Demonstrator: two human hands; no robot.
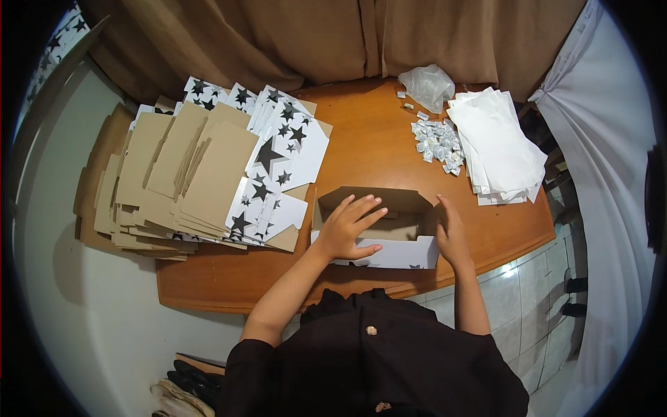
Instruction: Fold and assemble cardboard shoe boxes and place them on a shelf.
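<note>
An open cardboard box (403, 254), brown inside and white with black stars outside, stands near the front edge of the wooden table (375, 149). My left hand (349, 227) lies over the box's near wall with its fingers spread and reaching inside. My right hand (451, 233) presses flat against the box's right end, fingers pointing up. Neither hand closes around the box.
A large pile of flat box blanks (208, 174), brown and star-printed, covers the table's left side. At the right lie a stack of white sheets (500, 149), several small silver packets (438, 142) and a clear plastic bag (427, 85). Brown curtains hang behind.
</note>
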